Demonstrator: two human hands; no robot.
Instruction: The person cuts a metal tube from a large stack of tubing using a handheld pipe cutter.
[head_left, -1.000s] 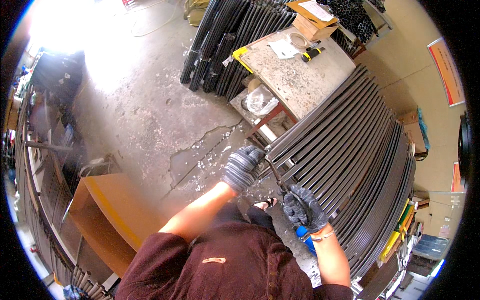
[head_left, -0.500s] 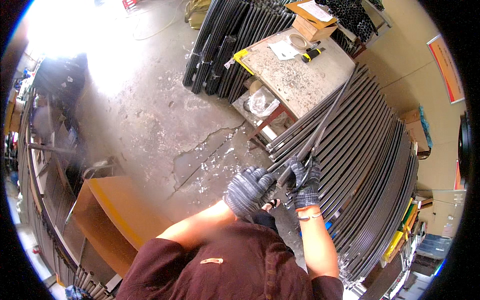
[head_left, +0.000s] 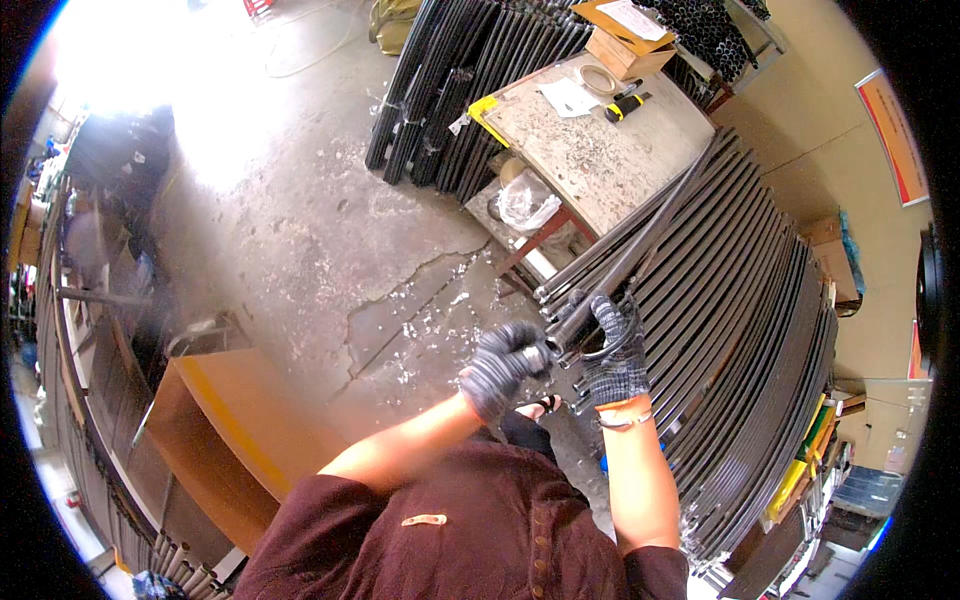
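A long dark metal tube [head_left: 640,255] slants up and away to the right, its open near end pointing at me. My right hand [head_left: 617,352], in a grey-and-black knitted glove, is closed around the tube just behind that end. A dark curved piece shows beneath its fingers, too small to name. My left hand [head_left: 500,370], gloved alike, is closed right at the tube's end. Its fingertips are pinched together, and what they hold, if anything, cannot be made out. Many similar tubes [head_left: 740,310] lie side by side in a rack to the right, under and beyond the right hand.
Ahead stands a worn worktable [head_left: 600,150] with a tape roll [head_left: 598,80], a paper sheet [head_left: 568,98] and a yellow-black utility knife [head_left: 627,107]. Dark tube bundles [head_left: 440,100] stand beyond it. An open cardboard box [head_left: 240,420] is at my left. White scraps litter the cracked floor [head_left: 410,310].
My left hand has turned and drawn slightly back, uncovering the tube's open end. My right hand has shifted a little to the right along with the tube's near end.
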